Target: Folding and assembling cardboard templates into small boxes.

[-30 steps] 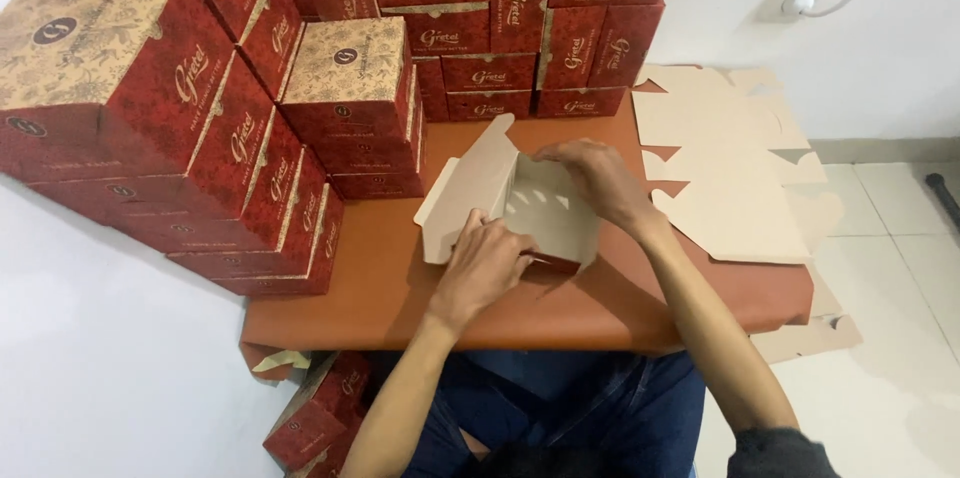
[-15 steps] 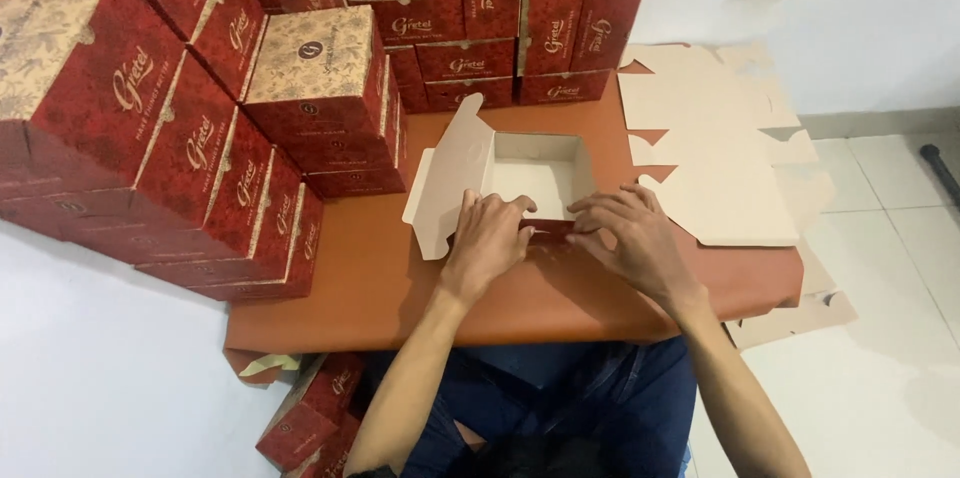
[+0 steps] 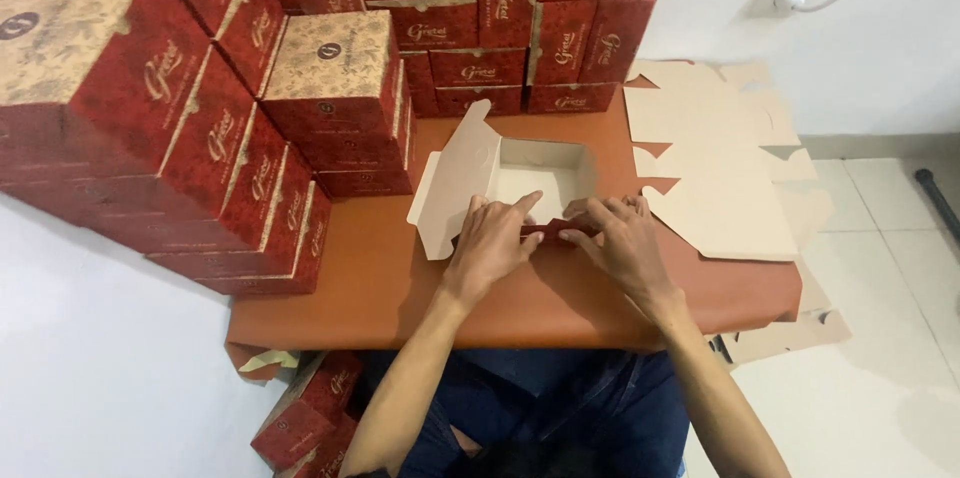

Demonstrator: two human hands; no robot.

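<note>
Two hands, left (image 3: pixel 493 243) and right (image 3: pixel 620 238), press flat on one half-folded box (image 3: pixel 530 178); one stack of flat blanks (image 3: pixel 715 173) lies right.

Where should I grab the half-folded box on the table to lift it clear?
Probably by the half-folded box's far upright wall, from above: the cavity is open upward, that wall stands free, and both the left hand and right hand press the near flap.
</note>
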